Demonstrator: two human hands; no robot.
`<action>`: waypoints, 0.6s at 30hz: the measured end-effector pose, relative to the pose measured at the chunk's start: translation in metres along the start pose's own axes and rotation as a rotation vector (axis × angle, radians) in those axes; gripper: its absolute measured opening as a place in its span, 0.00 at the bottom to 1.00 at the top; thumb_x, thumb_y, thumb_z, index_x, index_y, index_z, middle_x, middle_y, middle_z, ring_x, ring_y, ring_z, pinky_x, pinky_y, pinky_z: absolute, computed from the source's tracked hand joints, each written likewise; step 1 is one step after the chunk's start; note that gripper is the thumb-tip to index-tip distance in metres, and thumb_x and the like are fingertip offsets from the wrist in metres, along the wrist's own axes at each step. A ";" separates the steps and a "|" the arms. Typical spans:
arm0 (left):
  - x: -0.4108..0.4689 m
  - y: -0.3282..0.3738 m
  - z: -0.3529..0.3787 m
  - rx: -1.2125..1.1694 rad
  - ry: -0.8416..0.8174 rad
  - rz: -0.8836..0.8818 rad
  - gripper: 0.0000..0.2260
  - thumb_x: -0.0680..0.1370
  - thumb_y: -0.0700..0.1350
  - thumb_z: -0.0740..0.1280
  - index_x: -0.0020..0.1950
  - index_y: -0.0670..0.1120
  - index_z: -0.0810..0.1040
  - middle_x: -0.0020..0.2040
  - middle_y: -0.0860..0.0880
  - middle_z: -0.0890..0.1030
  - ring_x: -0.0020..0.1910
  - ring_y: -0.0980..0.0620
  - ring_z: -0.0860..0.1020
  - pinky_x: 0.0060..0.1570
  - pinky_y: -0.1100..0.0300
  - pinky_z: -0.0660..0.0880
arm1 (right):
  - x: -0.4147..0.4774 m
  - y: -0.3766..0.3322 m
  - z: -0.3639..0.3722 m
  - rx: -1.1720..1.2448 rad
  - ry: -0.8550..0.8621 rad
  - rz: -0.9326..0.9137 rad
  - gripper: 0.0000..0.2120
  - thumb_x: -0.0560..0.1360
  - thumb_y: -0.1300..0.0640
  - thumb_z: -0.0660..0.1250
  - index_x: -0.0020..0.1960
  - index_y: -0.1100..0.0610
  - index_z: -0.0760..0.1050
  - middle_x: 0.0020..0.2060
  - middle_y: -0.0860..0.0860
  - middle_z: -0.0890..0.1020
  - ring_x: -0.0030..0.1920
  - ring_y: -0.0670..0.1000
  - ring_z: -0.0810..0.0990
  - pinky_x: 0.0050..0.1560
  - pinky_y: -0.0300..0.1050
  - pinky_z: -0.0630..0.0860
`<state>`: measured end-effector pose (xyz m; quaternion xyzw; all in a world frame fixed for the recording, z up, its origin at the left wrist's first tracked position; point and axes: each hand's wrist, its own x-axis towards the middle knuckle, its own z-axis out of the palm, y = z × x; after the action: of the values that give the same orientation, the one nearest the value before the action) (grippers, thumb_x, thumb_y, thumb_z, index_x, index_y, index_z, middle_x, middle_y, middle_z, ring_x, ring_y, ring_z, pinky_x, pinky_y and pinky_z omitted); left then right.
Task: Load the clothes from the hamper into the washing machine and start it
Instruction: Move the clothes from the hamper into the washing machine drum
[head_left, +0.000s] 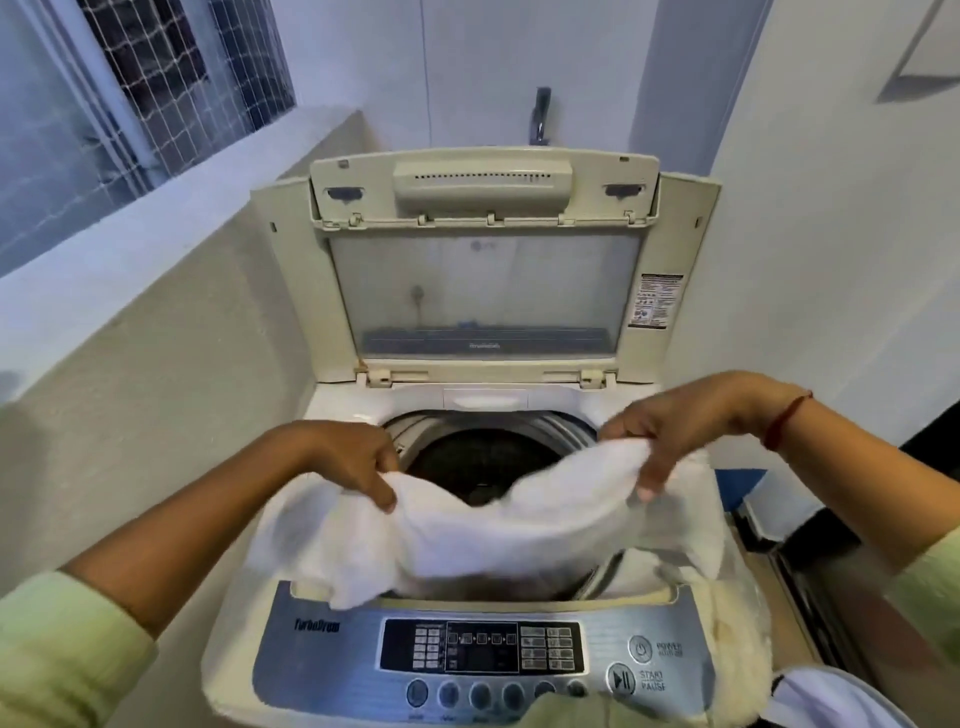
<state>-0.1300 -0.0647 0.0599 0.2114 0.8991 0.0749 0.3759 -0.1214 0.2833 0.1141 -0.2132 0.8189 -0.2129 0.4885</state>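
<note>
A cream top-loading washing machine stands in front of me with its lid raised upright. The dark drum shows through the opening. I hold a white cloth stretched over the opening, its left end draped on the machine's rim. My left hand pinches the cloth's left part, and my right hand grips its right part. The control panel with a start/pause button runs along the front edge. At the bottom right corner, more white fabric lies in a container of which only an edge shows.
A pale wall ledge runs along the left under a window with mesh. A tap sticks out of the back wall above the lid. A dark metal frame and a blue object stand to the machine's right.
</note>
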 end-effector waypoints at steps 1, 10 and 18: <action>0.009 -0.002 0.004 0.029 0.066 0.012 0.07 0.73 0.52 0.70 0.41 0.50 0.80 0.35 0.59 0.75 0.36 0.58 0.73 0.38 0.66 0.68 | 0.008 0.000 0.003 -0.047 -0.064 0.029 0.16 0.68 0.61 0.75 0.51 0.49 0.74 0.49 0.47 0.80 0.54 0.50 0.79 0.56 0.44 0.78; 0.075 -0.027 -0.015 -0.048 0.530 -0.105 0.16 0.82 0.45 0.54 0.64 0.40 0.74 0.64 0.39 0.76 0.62 0.42 0.75 0.59 0.56 0.69 | 0.088 0.020 -0.024 -0.470 0.734 0.190 0.14 0.70 0.58 0.68 0.55 0.60 0.75 0.54 0.59 0.80 0.54 0.60 0.78 0.52 0.50 0.75; 0.055 -0.025 -0.015 -0.369 1.094 0.148 0.23 0.71 0.51 0.54 0.58 0.43 0.79 0.57 0.44 0.81 0.58 0.46 0.78 0.55 0.61 0.70 | 0.081 0.016 0.002 -0.044 1.525 -0.254 0.17 0.62 0.67 0.57 0.50 0.65 0.71 0.50 0.61 0.71 0.49 0.55 0.70 0.47 0.37 0.64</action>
<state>-0.1827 -0.0627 0.0278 0.1352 0.9176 0.3545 -0.1187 -0.1567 0.2513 0.0465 -0.1098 0.9022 -0.3390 -0.2430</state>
